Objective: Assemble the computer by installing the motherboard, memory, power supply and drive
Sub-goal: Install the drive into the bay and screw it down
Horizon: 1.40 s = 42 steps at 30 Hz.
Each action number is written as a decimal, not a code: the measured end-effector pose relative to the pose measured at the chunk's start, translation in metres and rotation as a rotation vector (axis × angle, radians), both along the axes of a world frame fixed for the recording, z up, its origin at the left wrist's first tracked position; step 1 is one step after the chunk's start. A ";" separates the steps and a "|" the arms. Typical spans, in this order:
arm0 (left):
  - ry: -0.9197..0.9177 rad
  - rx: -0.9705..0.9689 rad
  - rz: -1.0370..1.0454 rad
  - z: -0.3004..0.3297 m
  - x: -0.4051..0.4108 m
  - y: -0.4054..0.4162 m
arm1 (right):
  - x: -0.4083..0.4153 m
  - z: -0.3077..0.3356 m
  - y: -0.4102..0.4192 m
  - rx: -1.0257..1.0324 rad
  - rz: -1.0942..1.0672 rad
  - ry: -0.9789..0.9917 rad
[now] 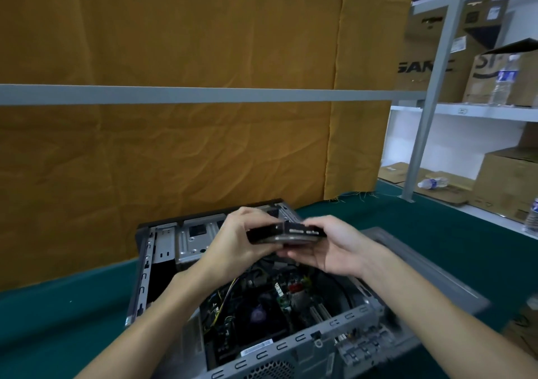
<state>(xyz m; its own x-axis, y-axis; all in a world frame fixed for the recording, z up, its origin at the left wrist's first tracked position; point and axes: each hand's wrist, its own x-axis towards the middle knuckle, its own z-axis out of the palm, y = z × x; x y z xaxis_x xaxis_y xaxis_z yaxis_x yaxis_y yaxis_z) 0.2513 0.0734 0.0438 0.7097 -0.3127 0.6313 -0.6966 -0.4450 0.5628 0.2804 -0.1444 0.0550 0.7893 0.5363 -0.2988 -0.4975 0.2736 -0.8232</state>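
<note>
Nearest edge: rear panel of the open case [291, 346], lying on its side on the green table cover [58, 320], vent grille and slot tabs facing the wearer. Inside, the motherboard [270, 306] is already seated, with yellow and black cables [224, 303] draped across its left part; memory and power supply not clearly made out from here. Above the case's middle, both hands carry the drive [283, 233], a flat dark unit held level in the air, clear of the chassis. Left hand [235, 239] has fingers curled round the drive's left end, thumb on top; right hand [323, 247] cradles the right end from beneath, fingers bent up around its edge. Beyond the hands, the metal drive cage [192, 239] sits at the case's far end, apparently unfilled. Risks, as judged: the drive hangs directly over the board, so a slip would drop it onto components; lowering it blind could snag or pinch the loose cables; entering the cage tilted could jam it against the sheet-metal edges, which may also nick fingers. Behind: orange cloth backdrop [174, 87], and to the right shelving [465, 110] with cardboard boxes [512, 180] and water bottles [505, 80].
</note>
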 end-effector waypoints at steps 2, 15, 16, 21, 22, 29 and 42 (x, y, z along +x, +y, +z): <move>0.061 0.130 0.131 -0.002 0.000 0.000 | -0.005 -0.006 0.000 -0.025 -0.034 -0.025; 0.858 -0.734 0.030 -0.010 0.017 -0.004 | -0.016 -0.017 -0.001 -0.180 -0.203 -0.372; 0.844 -0.751 0.056 -0.011 0.018 -0.005 | -0.016 -0.019 0.000 -0.182 -0.185 -0.373; 0.856 -0.889 0.046 -0.007 0.015 0.000 | -0.021 -0.026 -0.004 -0.168 -0.020 -0.435; 0.893 -0.927 0.016 -0.006 0.015 0.002 | -0.020 -0.026 -0.006 -0.165 -0.055 -0.430; 1.047 -0.732 -0.099 -0.002 0.010 0.010 | 0.009 -0.015 -0.011 -0.207 -0.544 -0.304; 1.062 -0.325 -0.117 -0.007 0.011 0.009 | 0.029 0.011 -0.005 -0.526 -0.263 -0.249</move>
<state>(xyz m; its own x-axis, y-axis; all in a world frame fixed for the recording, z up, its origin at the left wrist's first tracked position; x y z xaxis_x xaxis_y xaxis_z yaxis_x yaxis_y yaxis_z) 0.2621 0.0826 0.0364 0.9146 -0.3429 -0.2145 0.1792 -0.1320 0.9749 0.3090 -0.1493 0.0656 0.9545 0.1466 -0.2597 -0.2448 -0.1121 -0.9631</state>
